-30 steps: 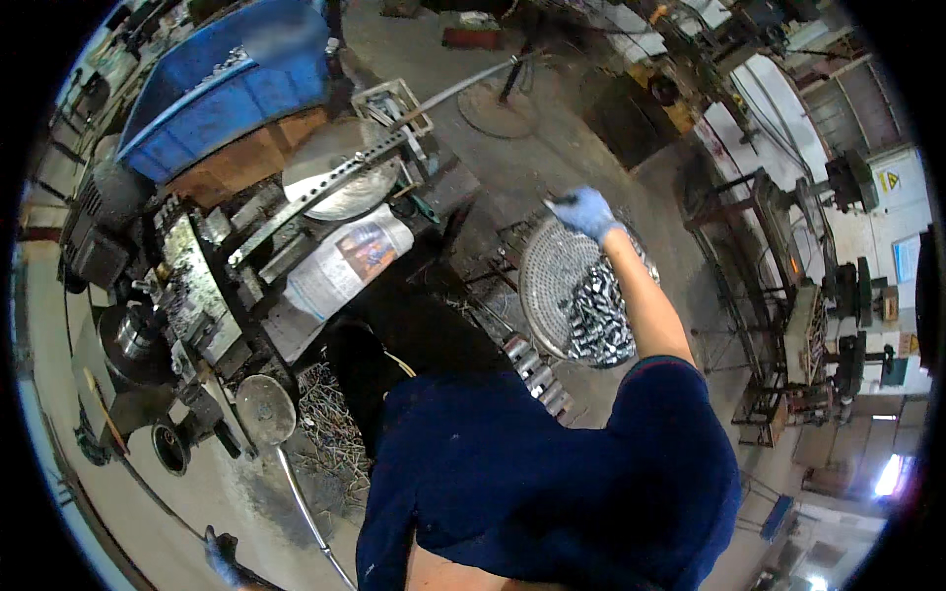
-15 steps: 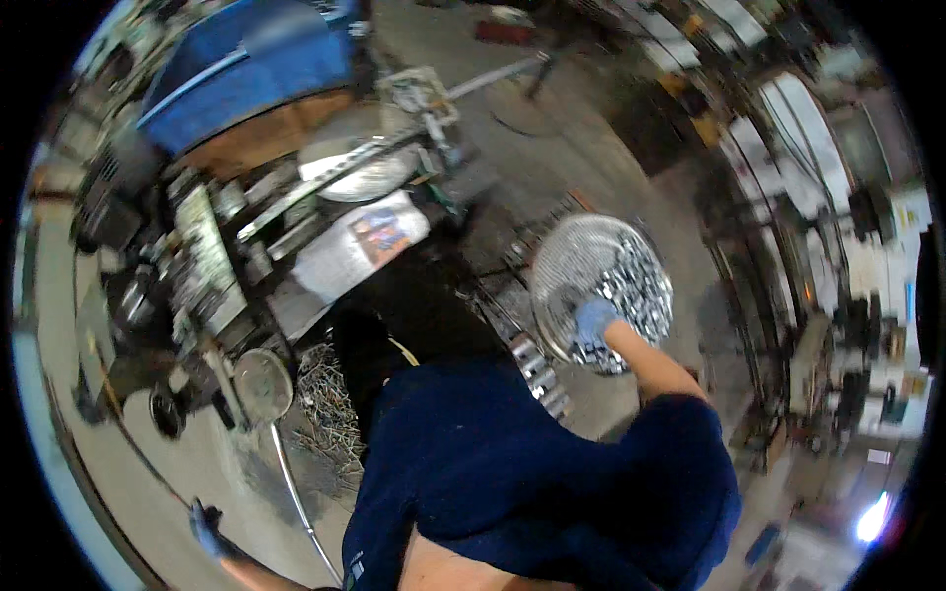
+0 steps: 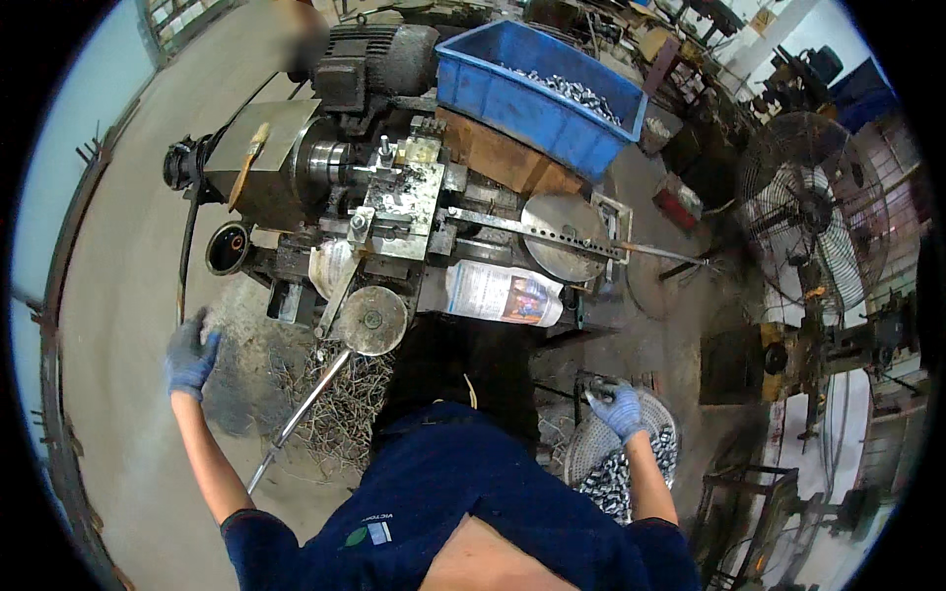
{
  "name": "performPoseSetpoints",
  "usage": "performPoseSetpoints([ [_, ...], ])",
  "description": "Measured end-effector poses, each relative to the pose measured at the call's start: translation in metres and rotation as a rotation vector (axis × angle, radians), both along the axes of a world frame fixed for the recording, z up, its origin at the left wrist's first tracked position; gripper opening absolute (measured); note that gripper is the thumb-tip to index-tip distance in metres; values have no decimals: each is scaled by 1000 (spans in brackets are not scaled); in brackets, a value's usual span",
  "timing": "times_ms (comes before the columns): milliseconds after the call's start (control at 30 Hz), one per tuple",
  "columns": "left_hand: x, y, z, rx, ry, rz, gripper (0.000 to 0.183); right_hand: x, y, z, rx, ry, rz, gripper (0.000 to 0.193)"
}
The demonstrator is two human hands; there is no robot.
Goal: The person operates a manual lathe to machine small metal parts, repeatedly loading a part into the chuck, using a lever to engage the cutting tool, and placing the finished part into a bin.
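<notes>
My left hand (image 3: pixel 192 357), in a grey-blue glove, is held out at the left beside the lathe (image 3: pixel 399 212). Its thumb stands apart from the fingers, and nothing shows in it. At the right my right hand (image 3: pixel 617 410), gloved alike, is above the upper edge of a round perforated metal basket (image 3: pixel 588 445). Its fingers are curled; what they hold, if anything, is too small to make out. Many short shiny metal pieces (image 3: pixel 613 485) fill the lower part of the basket. Nearer to my left hand is a round-ended lever with a long bright handle (image 3: pixel 299 422).
A blue bin (image 3: pixel 537 103) with metal pieces stands behind the lathe. A brush (image 3: pixel 250 165) lies on the machine's cover, and a printed sheet (image 3: pixel 505 293) on its front. Metal shavings (image 3: pixel 335 399) heap below. A large fan (image 3: pixel 810 212) stands at the right.
My right hand has come up out of the metal pieces to above the basket's edge. My left hand has risen toward the lathe. The view has turned, bringing the lathe to the middle.
</notes>
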State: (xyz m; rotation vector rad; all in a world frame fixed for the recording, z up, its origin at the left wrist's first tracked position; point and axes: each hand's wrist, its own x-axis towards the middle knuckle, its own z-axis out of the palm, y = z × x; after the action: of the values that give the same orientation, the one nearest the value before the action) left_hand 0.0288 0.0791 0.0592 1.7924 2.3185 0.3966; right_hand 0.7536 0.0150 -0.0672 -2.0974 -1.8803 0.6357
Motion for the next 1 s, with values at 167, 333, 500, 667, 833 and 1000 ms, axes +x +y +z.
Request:
performPoseSetpoints([
  [167, 123, 31, 50, 4, -860, -377, 44, -117, 69, 102, 336, 375, 209, 30],
  [333, 231, 74, 45, -222, -1394, -557, 43, -233, 113, 177, 603, 423, 673, 33],
  [500, 268, 71, 23, -345, -1944, -490, 38, -266, 134, 187, 651, 410, 792, 35],
  [667, 246, 77, 14, -181, -1429, -438, 34, -284, 131, 180, 506, 485, 799, 35],
  [833, 227, 80, 38, -109, -1020, -478, 37, -304, 148, 189, 333, 347, 917, 35],
  [1000, 176, 80, 57, 96, -729, -720, 47, -329, 181, 204, 328, 263, 1073, 31],
])
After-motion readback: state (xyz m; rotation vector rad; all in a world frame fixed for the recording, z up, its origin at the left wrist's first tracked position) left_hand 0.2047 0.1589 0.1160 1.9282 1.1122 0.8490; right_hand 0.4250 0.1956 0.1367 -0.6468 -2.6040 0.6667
